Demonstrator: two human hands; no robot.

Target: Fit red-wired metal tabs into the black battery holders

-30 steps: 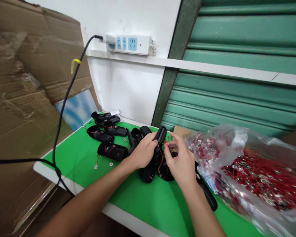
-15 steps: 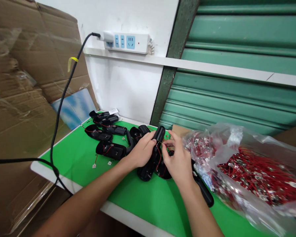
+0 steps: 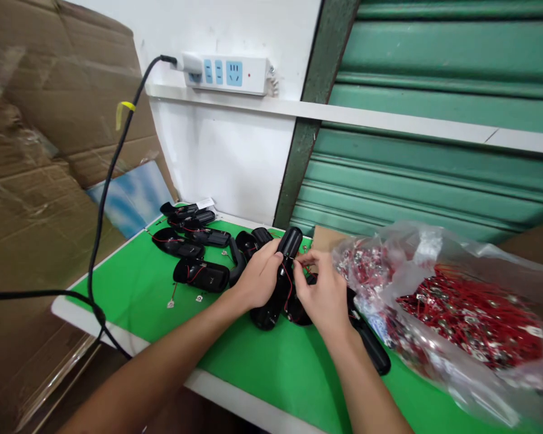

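Clasping black casing (image 3: 277, 294), left hand (image 3: 261, 274)

Free room: green top of bench (image 3: 271, 371) between forearms (image 3: 185, 343), open from front edge to held black housing (image 3: 266, 313); second stretch at left, small white pieces (image 3: 171, 304) on it. Between left hand (image 3: 260, 277) and right hand (image 3: 322, 290): narrow gap, crossed by thin red wire (image 3: 291, 279). Obstacles: cluster of black housings (image 3: 202, 276), left of left hand; translucent plastic bag (image 3: 429, 241), bulging at right; elongated black part (image 3: 374, 351), just beside right forearm; green roller shutter (image 3: 434, 199), behind; black cable (image 3: 102, 211), across bench's left corner.
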